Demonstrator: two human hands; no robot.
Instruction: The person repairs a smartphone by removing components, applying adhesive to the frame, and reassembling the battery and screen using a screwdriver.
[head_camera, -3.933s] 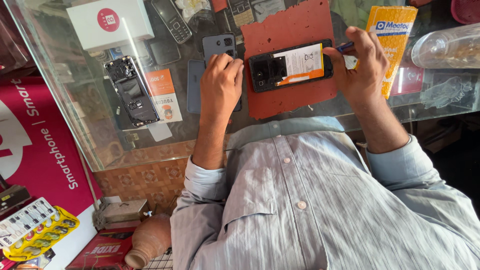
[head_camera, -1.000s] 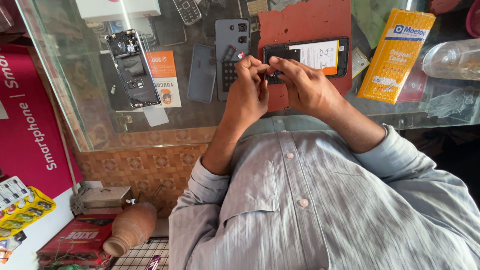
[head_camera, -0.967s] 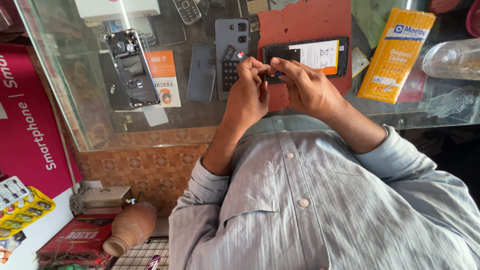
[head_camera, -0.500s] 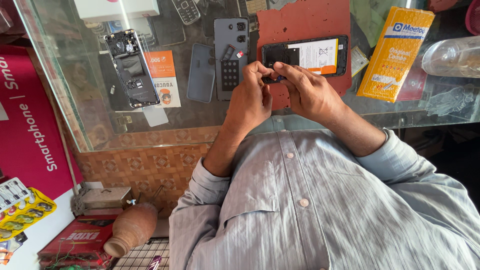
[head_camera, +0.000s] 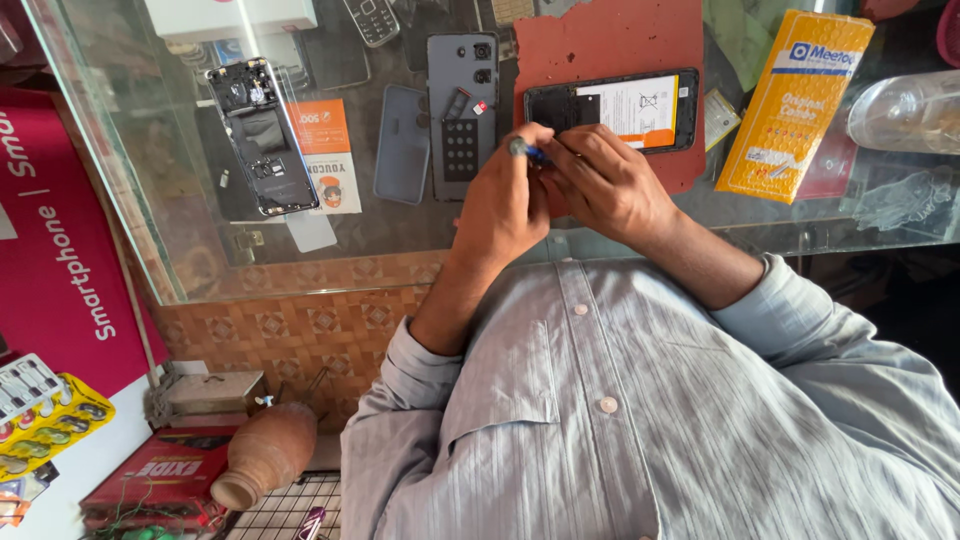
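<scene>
My left hand (head_camera: 500, 200) and my right hand (head_camera: 605, 185) meet over the near edge of a glass counter (head_camera: 150, 250). Together their fingertips pinch a small blue-tipped tool (head_camera: 522, 150); how much of it each hand grips is hidden. Just beyond the hands an opened phone (head_camera: 640, 105) with its battery showing lies on a red mat (head_camera: 620, 40). To the left of the hands lies a grey back cover (head_camera: 462, 70) with small parts on it.
On or under the glass sit a blue-grey phone case (head_camera: 402, 145), a dismantled black phone (head_camera: 260, 135), a keypad phone (head_camera: 372, 20), a yellow packet (head_camera: 795, 105) and a clear bottle (head_camera: 905, 105). A clay pot (head_camera: 265, 455) stands on the floor at lower left.
Four seconds ago my hands were apart, the left on the grey cover and the right beside the opened phone. They have since come together around the blue tool, barely shifting over the last second.
</scene>
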